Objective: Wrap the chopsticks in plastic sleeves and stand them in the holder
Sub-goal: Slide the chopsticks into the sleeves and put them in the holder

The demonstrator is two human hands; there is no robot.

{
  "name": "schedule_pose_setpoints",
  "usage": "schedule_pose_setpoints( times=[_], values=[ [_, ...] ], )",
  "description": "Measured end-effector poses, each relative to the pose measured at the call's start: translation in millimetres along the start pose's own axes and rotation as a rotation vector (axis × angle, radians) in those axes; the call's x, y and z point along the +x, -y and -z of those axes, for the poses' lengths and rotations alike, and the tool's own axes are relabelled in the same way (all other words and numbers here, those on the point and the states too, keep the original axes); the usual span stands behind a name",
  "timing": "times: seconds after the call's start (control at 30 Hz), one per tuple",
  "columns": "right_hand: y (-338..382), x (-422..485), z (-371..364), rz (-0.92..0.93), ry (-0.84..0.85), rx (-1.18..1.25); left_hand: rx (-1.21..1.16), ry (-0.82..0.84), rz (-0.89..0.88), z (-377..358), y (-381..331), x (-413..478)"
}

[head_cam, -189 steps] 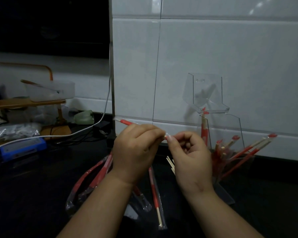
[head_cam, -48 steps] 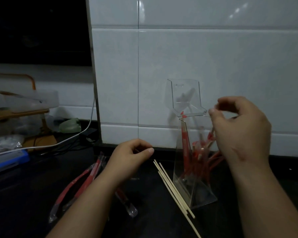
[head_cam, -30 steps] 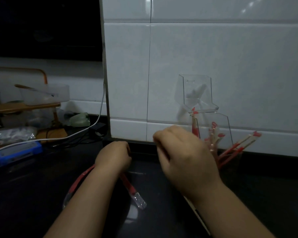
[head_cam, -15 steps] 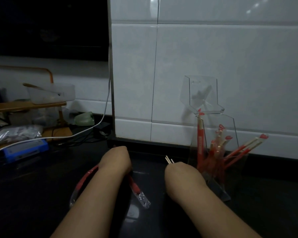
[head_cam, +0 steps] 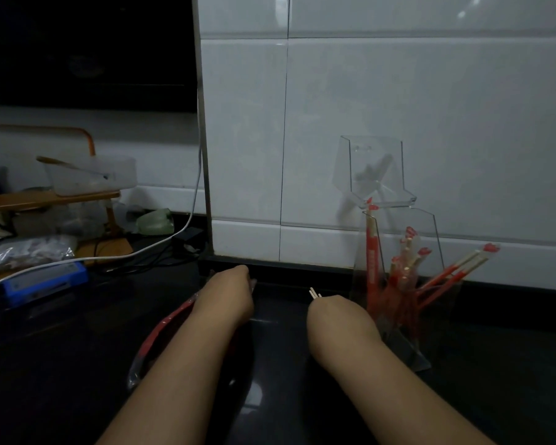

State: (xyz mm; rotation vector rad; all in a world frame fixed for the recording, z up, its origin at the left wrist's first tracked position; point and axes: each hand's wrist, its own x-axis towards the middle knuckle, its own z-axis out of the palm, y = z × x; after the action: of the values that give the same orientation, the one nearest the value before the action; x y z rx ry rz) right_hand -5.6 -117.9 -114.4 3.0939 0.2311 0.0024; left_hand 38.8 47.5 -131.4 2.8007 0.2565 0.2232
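Note:
My left hand is down on the dark counter with its knuckles up, fingers curled onto a red plastic sleeve that arches from under it toward the lower left. My right hand is bent down at the wrist with its fingers hidden. The pale tips of bare chopsticks poke out just beyond it. Right of that hand stands the clear acrylic holder, with several red-sleeved chopsticks leaning in it. Two of them slant out to the right.
A white tiled wall rises directly behind the holder. At the left are a blue box, a white cable, a clear bag and a wooden rack holding a plastic tub.
My right hand came away from the holder, where it had set a wrapped pair, and dropped onto the bare chopsticks. My left hand lowered onto the sleeves.

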Motion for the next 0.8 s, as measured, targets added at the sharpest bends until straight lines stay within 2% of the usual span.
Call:
schedule_pose_setpoints(
  times=[0.17,0.3,0.47,0.57,0.7,0.8],
  values=[
    [0.1,3.8,-6.2,0.006,-0.002,0.061,-0.091,-0.07,-0.015,4.8,-4.2,-5.9],
    [-1.0,5.8,-10.6,0.027,-0.049,0.155,-0.392,-0.102,-0.005,7.6,-6.2,-8.0],
    [4.2,8.7,-8.8,0.039,-0.102,0.309,-0.781,-0.044,-0.013,14.5,-8.8,-12.5],
    [1.6,8.6,-3.1,0.073,-0.255,0.513,-0.958,-0.051,-0.027,13.6,-8.3,-9.6],
    [-2.5,7.1,-0.7,0.155,-0.527,0.923,-1.092,-0.133,-0.08,15.4,-10.8,-8.9],
    [-4.2,7.1,0.1,0.138,-0.56,1.134,-1.111,-0.195,-0.116,18.0,-13.2,-11.1]
  ],
)
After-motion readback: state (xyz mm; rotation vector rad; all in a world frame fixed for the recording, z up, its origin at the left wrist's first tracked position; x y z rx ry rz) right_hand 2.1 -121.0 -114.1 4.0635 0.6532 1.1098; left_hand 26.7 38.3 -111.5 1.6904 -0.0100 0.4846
